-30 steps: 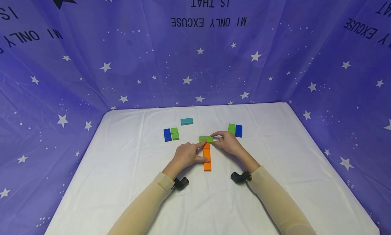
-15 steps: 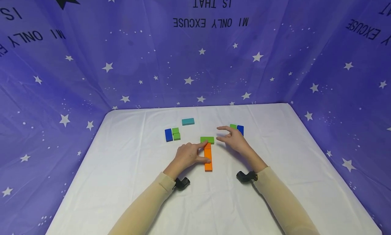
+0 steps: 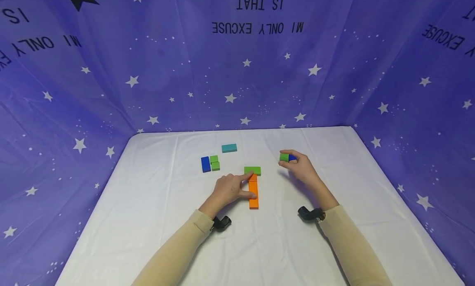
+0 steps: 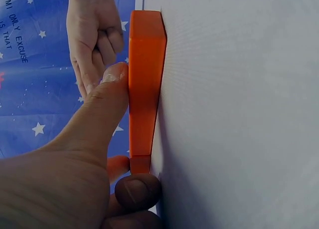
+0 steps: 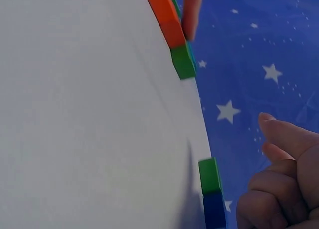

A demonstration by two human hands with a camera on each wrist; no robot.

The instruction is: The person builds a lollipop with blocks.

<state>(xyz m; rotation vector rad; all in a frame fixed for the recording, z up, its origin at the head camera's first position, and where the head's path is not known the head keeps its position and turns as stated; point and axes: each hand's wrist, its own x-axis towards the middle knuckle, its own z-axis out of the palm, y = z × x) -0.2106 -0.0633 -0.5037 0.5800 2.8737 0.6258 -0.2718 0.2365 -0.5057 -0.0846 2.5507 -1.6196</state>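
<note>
Left hand (image 3: 227,189): thumb and forefinger spread apart, touching the orange blocks (image 3: 253,187) at mid-worktop (image 3: 259,249).
Crosswise green block (image 3: 252,169): at the orange line's far end.
Right hand (image 3: 305,169): thumb and forefinger apart, around the rightmost green piece (image 3: 284,157), beside blue (image 3: 292,157).

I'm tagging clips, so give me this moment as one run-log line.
left hand: touching orange blocks | right hand: above green block and blue block, no contact visible | teal block: farther back, apart
</note>
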